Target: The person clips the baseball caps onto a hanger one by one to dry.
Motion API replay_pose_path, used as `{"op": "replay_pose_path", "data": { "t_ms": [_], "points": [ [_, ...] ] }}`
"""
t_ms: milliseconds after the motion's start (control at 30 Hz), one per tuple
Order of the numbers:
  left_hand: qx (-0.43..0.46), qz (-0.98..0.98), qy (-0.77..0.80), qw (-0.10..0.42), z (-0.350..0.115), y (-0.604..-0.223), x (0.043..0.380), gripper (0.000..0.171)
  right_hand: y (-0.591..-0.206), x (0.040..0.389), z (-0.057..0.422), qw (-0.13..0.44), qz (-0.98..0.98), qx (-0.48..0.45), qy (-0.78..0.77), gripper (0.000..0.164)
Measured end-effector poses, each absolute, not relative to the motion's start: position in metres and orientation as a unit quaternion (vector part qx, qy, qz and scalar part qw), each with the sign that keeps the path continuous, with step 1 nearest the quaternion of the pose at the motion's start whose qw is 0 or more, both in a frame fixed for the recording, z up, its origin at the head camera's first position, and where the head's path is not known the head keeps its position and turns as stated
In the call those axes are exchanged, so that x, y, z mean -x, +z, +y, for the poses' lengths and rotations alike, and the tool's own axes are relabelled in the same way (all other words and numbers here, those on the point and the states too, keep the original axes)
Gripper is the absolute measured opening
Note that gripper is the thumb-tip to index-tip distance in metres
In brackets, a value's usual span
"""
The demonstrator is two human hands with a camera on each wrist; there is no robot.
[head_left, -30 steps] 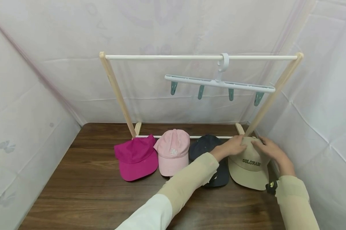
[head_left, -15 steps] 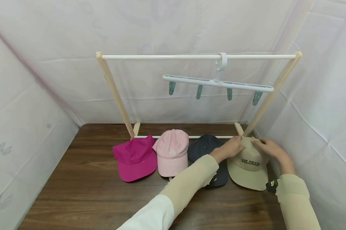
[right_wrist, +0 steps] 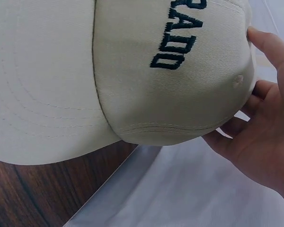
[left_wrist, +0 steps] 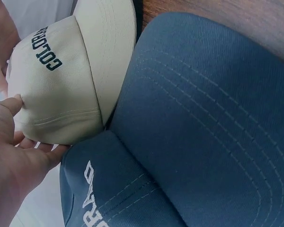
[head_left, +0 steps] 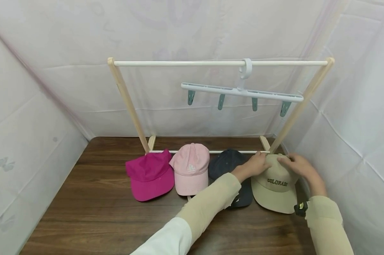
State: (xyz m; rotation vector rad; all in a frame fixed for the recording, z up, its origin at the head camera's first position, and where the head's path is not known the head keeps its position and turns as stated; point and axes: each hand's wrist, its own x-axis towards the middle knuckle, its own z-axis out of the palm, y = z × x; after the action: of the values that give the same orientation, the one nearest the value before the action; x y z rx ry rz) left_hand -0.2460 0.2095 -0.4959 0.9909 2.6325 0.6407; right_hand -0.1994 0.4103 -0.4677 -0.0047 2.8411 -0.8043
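Shifted slightly toward 6 o'clock since half a second ago, the beige COLORADO baseball cap [head_left: 276,173] sits at 4 o'clock in the head view. The left hand [head_left: 255,165] pinches its crown near 10 o'clock, the right hand [head_left: 301,167] near 1 o'clock, with the navy baseball cap [head_left: 223,163] beside it at 9 o'clock
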Motion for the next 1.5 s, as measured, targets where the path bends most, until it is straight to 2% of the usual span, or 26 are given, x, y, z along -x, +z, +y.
{"op": "replay_pose_path", "data": {
  "t_ms": [733, 933, 1200, 1500],
  "points": [
    [-0.339, 0.885, 0.299, 0.109, 0.200, -0.492, 0.248, 0.051, -0.457, 0.194, 0.401, 0.018, 0.962, 0.006, -0.272, 0.052],
    [-0.328, 0.869, 0.351, 0.117, 0.196, -0.485, 0.247, 0.046, -0.452, 0.192, 0.395, 0.005, 0.964, 0.000, -0.266, 0.053],
    [-0.327, 0.852, 0.390, 0.122, 0.190, -0.473, 0.246, 0.039, -0.444, 0.191, 0.390, -0.051, 0.964, -0.005, -0.261, 0.045],
    [-0.338, 0.833, 0.418, 0.128, 0.183, -0.465, 0.245, 0.036, -0.425, 0.184, 0.381, -0.081, 0.963, -0.003, -0.257, 0.045]
  ]
}}
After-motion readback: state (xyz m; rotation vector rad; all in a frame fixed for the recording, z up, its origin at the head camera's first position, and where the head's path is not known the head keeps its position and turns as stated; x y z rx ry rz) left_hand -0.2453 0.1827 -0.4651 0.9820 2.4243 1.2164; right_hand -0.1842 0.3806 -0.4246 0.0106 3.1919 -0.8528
